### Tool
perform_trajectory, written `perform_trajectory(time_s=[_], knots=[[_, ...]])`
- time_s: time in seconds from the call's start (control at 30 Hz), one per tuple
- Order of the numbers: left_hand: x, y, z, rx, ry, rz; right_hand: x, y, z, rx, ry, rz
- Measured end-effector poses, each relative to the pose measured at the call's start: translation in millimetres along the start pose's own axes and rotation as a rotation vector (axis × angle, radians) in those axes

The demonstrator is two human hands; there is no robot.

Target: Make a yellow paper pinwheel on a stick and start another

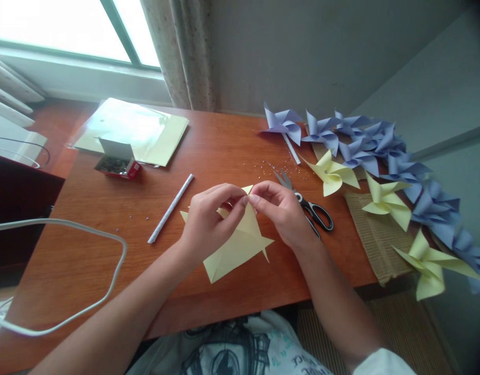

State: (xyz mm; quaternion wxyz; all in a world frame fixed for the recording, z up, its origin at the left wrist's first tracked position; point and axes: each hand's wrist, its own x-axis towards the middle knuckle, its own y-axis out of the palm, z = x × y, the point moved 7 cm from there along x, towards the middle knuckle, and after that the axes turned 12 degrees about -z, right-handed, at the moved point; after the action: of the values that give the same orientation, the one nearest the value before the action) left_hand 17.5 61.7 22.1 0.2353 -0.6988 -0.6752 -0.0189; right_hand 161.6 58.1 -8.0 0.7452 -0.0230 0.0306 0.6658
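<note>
Between both hands, pale yellow paper [240, 245], creased, pointed corners

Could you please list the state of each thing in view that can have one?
yellow paper: cut and partly folded, pinched at the top by both hands
left hand: grip shut on the paper
right hand: grip shut on the paper
scissors: lying closed on the table
pin box: open, lid up
paper pinwheels: finished, piled at right

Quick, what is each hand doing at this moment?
Left hand: closed, pinching the yellow paper.
Right hand: closed, pinching the same paper.
</note>
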Motion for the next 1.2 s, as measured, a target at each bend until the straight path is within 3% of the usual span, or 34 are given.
perform_trajectory(time_s=[0.33, 0.8, 0.9, 0.97, 1.07, 1.2], knots=[[-0.8, 0.6, 2.7, -0.042, -0.022, -0.006, 0.4, -0.7, -0.8, 0.030, -0.003, -0.016], [-0.1, 0.7, 7.0, -0.085, -0.067, 0.000, 0.1, 0.6, 6.2, -0.018, -0.061, 0.063], [0.8, 0.0, 10.0, -0.123, -0.101, -0.012, -0.3, -20.7, 19.0, -0.264, -0.177, -0.005], [1.1, -0.1, 11.5, -0.147, -0.120, -0.012, -4.5, -50.0, 28.6, -0.526, -0.278, -0.159], [1.1, 0.1, 12.0, -0.167, -0.141, -0.004, -19.5, -96.3, 30.5, -0.907, -0.312, -0.328], [0.7, 0.8, 11.4, -0.176, -0.162, 0.012, -43.8, -130.5, 13.2, -1.223, -0.284, -0.305]])
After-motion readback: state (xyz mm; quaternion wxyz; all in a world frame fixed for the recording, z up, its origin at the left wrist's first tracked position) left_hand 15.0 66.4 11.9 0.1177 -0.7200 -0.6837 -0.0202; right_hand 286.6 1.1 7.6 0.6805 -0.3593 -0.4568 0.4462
